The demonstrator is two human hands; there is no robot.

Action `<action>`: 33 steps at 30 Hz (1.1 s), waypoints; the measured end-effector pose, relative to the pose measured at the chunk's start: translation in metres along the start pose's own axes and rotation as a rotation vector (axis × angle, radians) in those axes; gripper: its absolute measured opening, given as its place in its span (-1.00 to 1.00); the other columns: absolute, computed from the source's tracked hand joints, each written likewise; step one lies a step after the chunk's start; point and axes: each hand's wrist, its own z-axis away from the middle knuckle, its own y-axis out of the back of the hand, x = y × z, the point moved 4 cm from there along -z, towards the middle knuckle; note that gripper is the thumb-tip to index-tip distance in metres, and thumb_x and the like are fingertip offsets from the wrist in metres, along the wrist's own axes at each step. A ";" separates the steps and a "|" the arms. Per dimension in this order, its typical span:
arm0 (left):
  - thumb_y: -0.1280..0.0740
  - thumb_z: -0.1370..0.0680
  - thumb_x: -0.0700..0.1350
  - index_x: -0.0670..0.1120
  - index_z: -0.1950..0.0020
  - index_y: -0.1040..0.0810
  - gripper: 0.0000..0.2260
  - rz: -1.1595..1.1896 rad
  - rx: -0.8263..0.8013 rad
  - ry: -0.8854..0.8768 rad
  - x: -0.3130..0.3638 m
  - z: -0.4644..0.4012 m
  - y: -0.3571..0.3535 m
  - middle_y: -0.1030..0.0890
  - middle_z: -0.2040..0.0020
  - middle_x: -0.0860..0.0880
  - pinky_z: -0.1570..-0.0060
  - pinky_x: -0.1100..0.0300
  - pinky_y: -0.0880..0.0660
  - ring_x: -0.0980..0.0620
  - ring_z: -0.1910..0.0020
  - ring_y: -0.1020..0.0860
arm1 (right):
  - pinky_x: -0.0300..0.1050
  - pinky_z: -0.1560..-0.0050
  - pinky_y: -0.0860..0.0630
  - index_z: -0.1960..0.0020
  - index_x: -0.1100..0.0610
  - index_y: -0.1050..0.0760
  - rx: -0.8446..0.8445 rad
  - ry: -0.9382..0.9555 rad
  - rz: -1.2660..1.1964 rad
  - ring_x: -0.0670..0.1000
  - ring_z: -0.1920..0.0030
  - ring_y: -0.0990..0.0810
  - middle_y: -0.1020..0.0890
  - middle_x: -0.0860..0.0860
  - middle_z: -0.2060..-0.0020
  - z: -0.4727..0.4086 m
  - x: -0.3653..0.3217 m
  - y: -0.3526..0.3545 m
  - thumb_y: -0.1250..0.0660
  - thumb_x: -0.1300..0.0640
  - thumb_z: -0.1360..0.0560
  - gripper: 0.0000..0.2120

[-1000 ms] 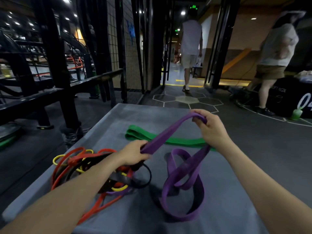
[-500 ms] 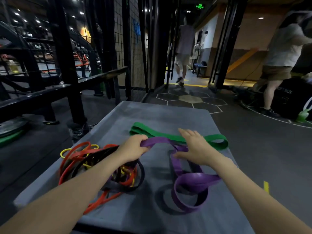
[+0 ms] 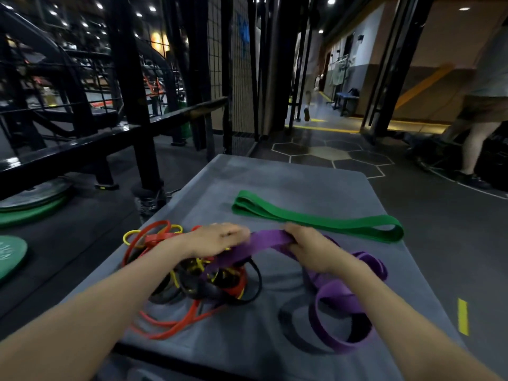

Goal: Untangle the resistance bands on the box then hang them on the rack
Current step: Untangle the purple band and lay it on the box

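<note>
Both hands grip the purple resistance band (image 3: 270, 239) mid-box: left hand (image 3: 220, 239) and right hand (image 3: 312, 250) curled round one stretch, loops trailing toward the right edge. Green band (image 3: 316, 220) lies flat toward the far edge of the grey box (image 3: 288, 177); tangled red, yellow and black bands (image 3: 198, 279) sit at the left edge.

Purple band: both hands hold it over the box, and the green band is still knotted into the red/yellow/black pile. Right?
Not quite. In the head view the green band lies by itself, flat on the box, beyond the hands and apart from the pile. The rest holds: left hand and right hand both grip the purple band.
</note>
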 end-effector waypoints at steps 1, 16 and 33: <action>0.17 -0.16 0.64 0.15 -0.22 -0.51 -0.08 0.099 -0.012 0.043 -0.012 -0.001 0.000 -0.52 -0.24 0.13 -0.36 0.13 -0.28 0.10 -0.24 -0.46 | -0.08 0.06 -0.34 -0.03 0.27 -0.41 0.039 0.022 -0.086 0.16 0.01 -0.53 -0.57 0.23 0.03 -0.001 -0.001 0.007 -0.21 0.30 -0.49 -0.88; -0.27 -0.57 -0.08 -0.22 0.14 -0.54 -0.78 0.112 0.608 0.278 -0.058 0.018 0.079 -0.49 0.28 -0.09 0.35 0.22 -0.32 0.04 0.35 -0.44 | -0.17 0.27 -0.28 0.16 0.21 -0.50 0.334 -0.131 -0.551 -0.07 0.34 -0.36 -0.45 0.01 0.38 -0.009 0.023 0.069 -0.24 0.36 -0.49 -0.88; -0.02 -0.63 -0.05 -0.08 -0.25 -0.45 -0.69 -0.316 -0.030 0.158 -0.031 -0.012 -0.024 -0.47 -0.30 -0.11 -0.25 0.09 -0.34 -0.12 -0.29 -0.41 | -0.09 0.07 -0.45 0.09 0.26 -0.49 0.234 -0.110 -0.496 -0.02 0.20 -0.51 -0.56 0.06 0.24 0.007 0.011 0.048 -0.24 0.37 -0.47 -0.92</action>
